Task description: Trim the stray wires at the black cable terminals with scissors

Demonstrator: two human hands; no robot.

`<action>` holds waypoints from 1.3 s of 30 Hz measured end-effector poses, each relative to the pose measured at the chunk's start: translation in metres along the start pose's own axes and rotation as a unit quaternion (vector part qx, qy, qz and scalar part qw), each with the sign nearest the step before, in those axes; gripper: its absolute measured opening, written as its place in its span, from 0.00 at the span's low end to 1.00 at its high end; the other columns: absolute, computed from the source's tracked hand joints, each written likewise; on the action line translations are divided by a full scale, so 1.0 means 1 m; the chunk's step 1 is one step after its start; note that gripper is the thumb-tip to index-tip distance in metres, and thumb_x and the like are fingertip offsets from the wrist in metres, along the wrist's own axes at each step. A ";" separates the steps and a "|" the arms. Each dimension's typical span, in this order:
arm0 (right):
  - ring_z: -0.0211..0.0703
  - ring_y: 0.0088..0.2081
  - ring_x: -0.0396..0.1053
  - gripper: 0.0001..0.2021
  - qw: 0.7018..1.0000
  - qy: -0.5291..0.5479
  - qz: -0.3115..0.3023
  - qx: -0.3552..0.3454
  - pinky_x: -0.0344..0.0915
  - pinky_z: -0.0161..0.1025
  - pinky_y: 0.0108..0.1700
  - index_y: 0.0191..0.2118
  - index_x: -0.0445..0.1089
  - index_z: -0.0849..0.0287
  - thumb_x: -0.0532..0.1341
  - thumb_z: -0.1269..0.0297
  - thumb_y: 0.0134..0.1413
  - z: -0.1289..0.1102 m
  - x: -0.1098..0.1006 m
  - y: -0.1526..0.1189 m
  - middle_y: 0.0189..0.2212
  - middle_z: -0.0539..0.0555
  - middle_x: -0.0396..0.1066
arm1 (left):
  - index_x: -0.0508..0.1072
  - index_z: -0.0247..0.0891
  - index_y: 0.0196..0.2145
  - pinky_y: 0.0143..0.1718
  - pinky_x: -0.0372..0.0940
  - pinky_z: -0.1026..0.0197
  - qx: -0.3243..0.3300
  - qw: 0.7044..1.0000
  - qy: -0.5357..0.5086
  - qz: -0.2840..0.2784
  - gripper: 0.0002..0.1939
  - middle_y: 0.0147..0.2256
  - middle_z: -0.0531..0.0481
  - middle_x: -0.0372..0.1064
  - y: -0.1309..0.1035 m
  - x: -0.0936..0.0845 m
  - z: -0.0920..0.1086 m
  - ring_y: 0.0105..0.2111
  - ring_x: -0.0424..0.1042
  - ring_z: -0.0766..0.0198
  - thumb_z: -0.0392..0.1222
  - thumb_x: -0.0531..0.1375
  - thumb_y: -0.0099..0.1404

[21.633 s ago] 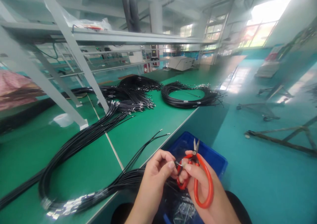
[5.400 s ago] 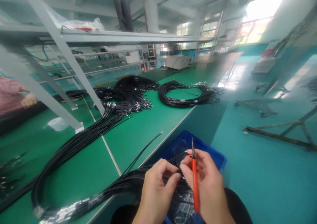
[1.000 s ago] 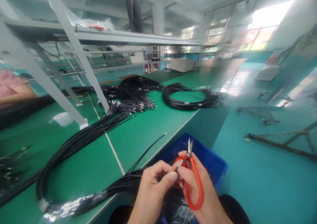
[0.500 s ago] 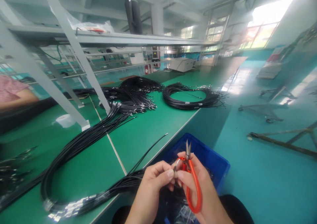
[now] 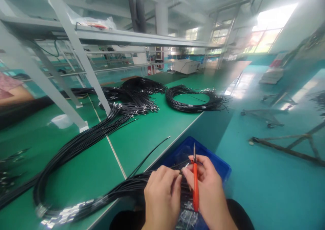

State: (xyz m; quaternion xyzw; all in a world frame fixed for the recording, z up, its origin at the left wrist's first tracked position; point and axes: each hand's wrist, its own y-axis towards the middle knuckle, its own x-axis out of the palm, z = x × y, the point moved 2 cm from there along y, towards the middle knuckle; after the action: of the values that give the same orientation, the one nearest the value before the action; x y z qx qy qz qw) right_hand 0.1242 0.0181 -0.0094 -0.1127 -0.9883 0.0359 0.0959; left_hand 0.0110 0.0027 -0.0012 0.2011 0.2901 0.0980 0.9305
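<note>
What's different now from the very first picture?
The red scissors have turned edge-on in the right hand, which still holds them. Two loose cable ends stuck out over the green table; now just one loose cable does. A dark, blurry bunch has appeared at the left edge. The cable coil and white roll stayed put.

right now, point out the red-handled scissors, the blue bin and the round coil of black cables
Red-handled scissors (image 5: 195, 186): head view, on the red handle.
Blue bin (image 5: 218, 161): head view, on the wall at its far right side.
Round coil of black cables (image 5: 181, 105): head view, on the ring's near side.
</note>
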 end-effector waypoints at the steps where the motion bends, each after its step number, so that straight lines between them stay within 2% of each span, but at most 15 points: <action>1: 0.42 0.28 0.68 0.17 0.998 -0.053 0.023 -0.030 0.65 0.36 0.30 0.40 0.64 0.54 0.68 0.68 0.42 0.000 -0.001 -0.002 0.26 0.48 0.70 | 0.74 0.41 0.28 0.31 0.54 0.61 0.020 0.999 0.027 0.019 0.07 0.26 0.48 0.68 -0.002 0.002 0.001 0.27 0.63 0.59 0.37 0.57 0.61; 4: 0.47 0.32 0.71 0.15 0.977 -0.169 0.065 -0.110 0.66 0.40 0.35 0.40 0.66 0.53 0.65 0.70 0.43 0.001 0.000 -0.012 0.31 0.53 0.74 | 0.73 0.41 0.26 0.33 0.54 0.60 0.029 0.998 0.051 0.018 0.07 0.26 0.48 0.68 -0.001 0.003 0.000 0.28 0.63 0.59 0.37 0.57 0.61; 6: 0.47 0.32 0.72 0.14 0.972 -0.183 0.046 -0.137 0.66 0.39 0.34 0.39 0.66 0.52 0.64 0.70 0.43 0.000 0.000 -0.017 0.31 0.53 0.74 | 0.72 0.40 0.26 0.32 0.55 0.61 -0.015 1.000 -0.001 -0.025 0.08 0.27 0.49 0.67 0.004 -0.001 -0.004 0.28 0.64 0.60 0.38 0.56 0.61; 8: 0.47 0.32 0.71 0.14 0.980 -0.147 0.000 -0.134 0.66 0.39 0.34 0.38 0.66 0.52 0.65 0.69 0.42 -0.002 -0.002 -0.017 0.30 0.53 0.74 | 0.70 0.38 0.25 0.32 0.56 0.63 -0.083 0.989 -0.094 -0.074 0.09 0.26 0.50 0.66 0.010 -0.007 -0.009 0.29 0.64 0.61 0.40 0.56 0.62; 10: 0.45 0.32 0.71 0.15 0.990 -0.081 -0.075 -0.091 0.65 0.38 0.34 0.38 0.66 0.54 0.67 0.68 0.41 -0.005 -0.009 -0.011 0.28 0.52 0.73 | 0.70 0.37 0.25 0.31 0.56 0.64 -0.142 0.966 -0.187 -0.108 0.09 0.25 0.52 0.64 0.016 -0.013 -0.014 0.28 0.62 0.62 0.42 0.56 0.62; 12: 0.41 0.28 0.68 0.17 0.980 -0.004 -0.201 -0.009 0.63 0.36 0.30 0.37 0.66 0.57 0.69 0.65 0.39 -0.007 -0.016 -0.005 0.27 0.52 0.73 | 0.69 0.36 0.25 0.29 0.54 0.65 -0.173 0.942 -0.258 -0.130 0.09 0.23 0.54 0.61 0.020 -0.017 -0.017 0.26 0.59 0.65 0.43 0.57 0.60; 14: 0.34 0.21 0.62 0.19 0.936 0.053 -0.337 0.087 0.56 0.32 0.23 0.39 0.66 0.59 0.68 0.58 0.40 -0.008 -0.023 -0.003 0.27 0.54 0.73 | 0.68 0.35 0.24 0.29 0.52 0.66 -0.184 0.923 -0.306 -0.143 0.09 0.22 0.54 0.59 0.022 -0.020 -0.018 0.25 0.55 0.66 0.42 0.58 0.59; 16: 0.31 0.19 0.56 0.21 0.905 0.071 -0.394 0.148 0.51 0.31 0.21 0.42 0.65 0.60 0.65 0.53 0.45 -0.006 -0.031 -0.005 0.29 0.57 0.73 | 0.68 0.35 0.24 0.29 0.52 0.66 -0.187 0.912 -0.334 -0.149 0.09 0.22 0.55 0.58 0.023 -0.021 -0.018 0.25 0.54 0.67 0.41 0.58 0.59; 20: 0.34 0.22 0.57 0.17 0.916 0.045 -0.368 0.155 0.50 0.33 0.24 0.45 0.65 0.59 0.61 0.57 0.51 0.002 -0.039 -0.012 0.33 0.57 0.72 | 0.69 0.35 0.25 0.30 0.53 0.66 -0.183 0.904 -0.357 -0.149 0.08 0.24 0.54 0.60 0.021 -0.020 -0.017 0.26 0.56 0.67 0.41 0.59 0.60; 25: 0.34 0.21 0.52 0.13 0.905 0.031 -0.384 0.182 0.49 0.34 0.25 0.41 0.65 0.61 0.58 0.57 0.54 0.001 -0.035 -0.016 0.22 0.49 0.64 | 0.70 0.35 0.27 0.34 0.56 0.64 -0.163 0.911 -0.347 -0.150 0.09 0.26 0.52 0.64 0.019 -0.021 -0.015 0.29 0.61 0.65 0.42 0.59 0.61; 30: 0.35 0.20 0.50 0.14 0.900 0.026 -0.389 0.194 0.48 0.35 0.25 0.36 0.66 0.59 0.58 0.52 0.53 -0.008 -0.031 -0.014 0.20 0.47 0.60 | 0.71 0.35 0.27 0.35 0.57 0.64 -0.128 0.926 -0.325 -0.143 0.08 0.27 0.52 0.65 0.019 -0.021 -0.014 0.30 0.63 0.63 0.41 0.59 0.61; 34: 0.34 0.19 0.48 0.17 0.907 0.000 -0.385 0.169 0.46 0.34 0.24 0.31 0.67 0.60 0.57 0.49 0.53 -0.013 -0.026 -0.014 0.17 0.46 0.56 | 0.71 0.36 0.27 0.35 0.58 0.63 -0.116 0.929 -0.322 -0.144 0.08 0.28 0.51 0.65 0.019 -0.021 -0.014 0.30 0.64 0.63 0.41 0.59 0.62; 36: 0.33 0.19 0.48 0.17 0.913 0.014 -0.372 0.169 0.45 0.34 0.23 0.33 0.67 0.60 0.58 0.49 0.52 -0.012 -0.026 -0.015 0.18 0.46 0.58 | 0.71 0.36 0.27 0.35 0.58 0.63 -0.111 0.931 -0.317 -0.143 0.08 0.28 0.51 0.65 0.019 -0.021 -0.015 0.30 0.65 0.63 0.41 0.58 0.62; 39: 0.30 0.19 0.49 0.17 0.912 0.056 -0.358 0.195 0.45 0.32 0.21 0.38 0.66 0.61 0.61 0.51 0.51 -0.009 -0.027 -0.016 0.24 0.50 0.67 | 0.71 0.37 0.28 0.36 0.58 0.63 -0.103 0.937 -0.302 -0.141 0.08 0.28 0.51 0.65 0.018 -0.020 -0.017 0.31 0.65 0.62 0.41 0.58 0.62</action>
State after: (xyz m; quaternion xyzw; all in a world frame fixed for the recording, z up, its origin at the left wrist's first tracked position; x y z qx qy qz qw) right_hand 0.1482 -0.0032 -0.0038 0.2676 -0.9289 0.1845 0.1774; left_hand -0.0162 0.0184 0.0043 0.0808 0.0088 -0.0706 0.9942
